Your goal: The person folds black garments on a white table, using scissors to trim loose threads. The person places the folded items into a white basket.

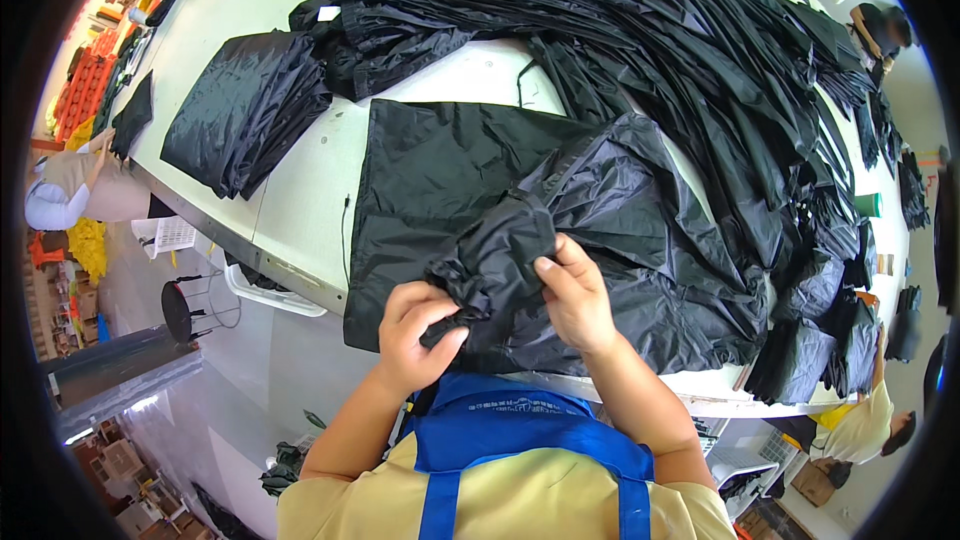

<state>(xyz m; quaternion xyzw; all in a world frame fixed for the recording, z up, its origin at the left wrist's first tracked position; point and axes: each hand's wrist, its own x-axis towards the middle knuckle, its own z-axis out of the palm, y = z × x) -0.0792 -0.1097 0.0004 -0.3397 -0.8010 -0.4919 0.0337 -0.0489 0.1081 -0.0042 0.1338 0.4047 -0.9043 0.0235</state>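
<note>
Both hands bunch a black garment (560, 240) at the near table (300, 190) edge: left hand (415, 335) pinched shut on a fold, right hand (575, 295) gripping beside it. Seemingly mid-fold; a big pile (640, 30) waits, one folded stack (245, 105) done.

Left hand (415, 335) fisted, right hand (572, 295) pinching, forearms raised

The person wears a pale yellow short-sleeved shirt (520, 505) under a blue apron (510, 430) with two straps. Both forearms and hands are bare; no gloves.
</note>
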